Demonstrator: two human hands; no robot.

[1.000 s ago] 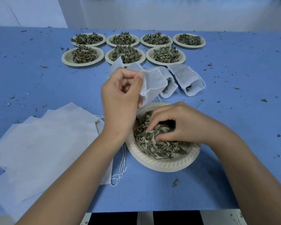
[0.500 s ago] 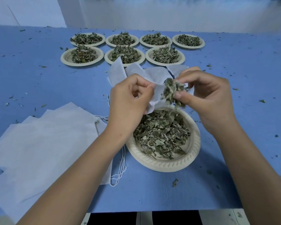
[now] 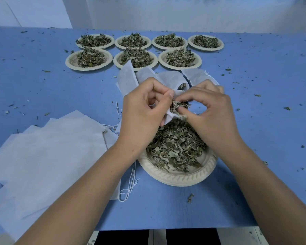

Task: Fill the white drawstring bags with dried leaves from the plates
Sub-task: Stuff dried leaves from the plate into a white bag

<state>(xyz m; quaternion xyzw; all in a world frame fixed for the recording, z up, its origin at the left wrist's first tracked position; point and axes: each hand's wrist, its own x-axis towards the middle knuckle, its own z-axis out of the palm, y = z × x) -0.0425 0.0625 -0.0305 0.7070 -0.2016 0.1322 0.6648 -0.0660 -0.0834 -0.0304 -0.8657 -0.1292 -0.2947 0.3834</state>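
Head view, single frame. Left hand (image 3: 141, 110): fingers curled, thumb and forefinger pinching the mouth edge of a white drawstring bag (image 3: 168, 118), held just above the near plate (image 3: 175, 177). Right hand (image 3: 209, 114): fingertips bunched, pinching a tuft of dried leaves (image 3: 179, 105) right at the bag's mouth, close against the left thumb; how far the tuft sits inside the bag cannot be told. Near plate rests on the blue tabletop (image 3: 254, 138) under both hands, with a loose heap of leaves (image 3: 175, 147) covering most of its well and the front rim bare. Behind the hands, several white bags (image 3: 128, 79) lie on the tabletop, partly hidden; one shows leaves at its opening. Farther back, seven plates (image 3: 71, 62) heaped with leaves, four in the rear row, three in the front row. Left of the near plate: stack of flat empty bags (image 3: 48, 147), drawstrings (image 3: 129, 184) trailing from its right edge. Leaf crumbs (image 3: 190, 198) scattered over the tabletop
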